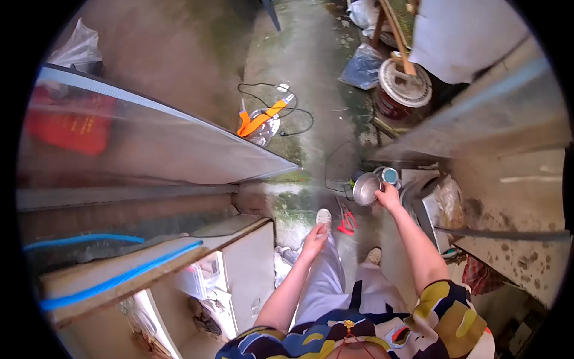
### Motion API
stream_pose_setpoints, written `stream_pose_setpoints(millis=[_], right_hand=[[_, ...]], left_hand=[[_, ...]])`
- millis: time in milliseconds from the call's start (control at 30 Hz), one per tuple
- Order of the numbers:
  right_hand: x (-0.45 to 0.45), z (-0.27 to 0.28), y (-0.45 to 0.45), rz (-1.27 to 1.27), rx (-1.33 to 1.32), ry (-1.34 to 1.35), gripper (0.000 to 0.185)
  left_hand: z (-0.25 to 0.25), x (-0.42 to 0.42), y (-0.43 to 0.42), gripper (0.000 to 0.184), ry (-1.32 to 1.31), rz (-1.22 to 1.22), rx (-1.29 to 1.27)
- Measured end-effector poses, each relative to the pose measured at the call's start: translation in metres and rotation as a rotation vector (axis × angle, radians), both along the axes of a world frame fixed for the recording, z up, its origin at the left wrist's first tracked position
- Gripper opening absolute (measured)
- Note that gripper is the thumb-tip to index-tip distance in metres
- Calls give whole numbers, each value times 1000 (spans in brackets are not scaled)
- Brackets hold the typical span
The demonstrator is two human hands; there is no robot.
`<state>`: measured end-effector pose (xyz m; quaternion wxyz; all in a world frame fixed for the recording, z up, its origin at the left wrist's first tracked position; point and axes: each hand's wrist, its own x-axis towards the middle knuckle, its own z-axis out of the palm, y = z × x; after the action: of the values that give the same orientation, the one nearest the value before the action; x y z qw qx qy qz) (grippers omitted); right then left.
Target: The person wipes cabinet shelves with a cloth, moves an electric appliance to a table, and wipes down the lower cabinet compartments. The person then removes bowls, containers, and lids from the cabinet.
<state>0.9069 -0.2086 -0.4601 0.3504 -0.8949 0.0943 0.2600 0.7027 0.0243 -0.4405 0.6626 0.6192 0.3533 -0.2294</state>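
Note:
My right hand reaches forward and is closed on the rim of a round, shiny metal bowl, tilted so that its inside faces up toward me. Just beyond my fingers is a small can with a blue-green top; whether my hand touches it I cannot tell. My left hand hangs in front of my left leg with its fingers curled together. Something small may be between them, too unclear to name. Red-handled pliers lie on the floor between the two hands.
Ahead on the floor are an orange item, a black cable and a round metal piece. A lidded bucket stands front right. To the left are a slanted panel and a cabinet with a blue tube.

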Motion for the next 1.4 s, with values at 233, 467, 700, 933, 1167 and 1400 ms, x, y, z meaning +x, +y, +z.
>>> stream_pose_setpoints(millis=[233,467,700,933,1167,1400], right_hand=[[97,-54,209,178,-207,99,43],[121,-47,358,5,281,31,54],[65,-60,299,509,336,85,19],[-65,-78,66,747,-40,206,17],[-110,-68,-144,674,36,545,14],[-70,-39,-118,1072,257,239,18]], left_hand=[[-10,-94,110,34,150,315,135],[5,-115,127,36,217,451,83],[4,-137,112,38,154,533,35],[35,-200,76,37,149,610,122],[77,-288,-15,40,99,697,250],[119,-359,-80,43,82,921,184]])
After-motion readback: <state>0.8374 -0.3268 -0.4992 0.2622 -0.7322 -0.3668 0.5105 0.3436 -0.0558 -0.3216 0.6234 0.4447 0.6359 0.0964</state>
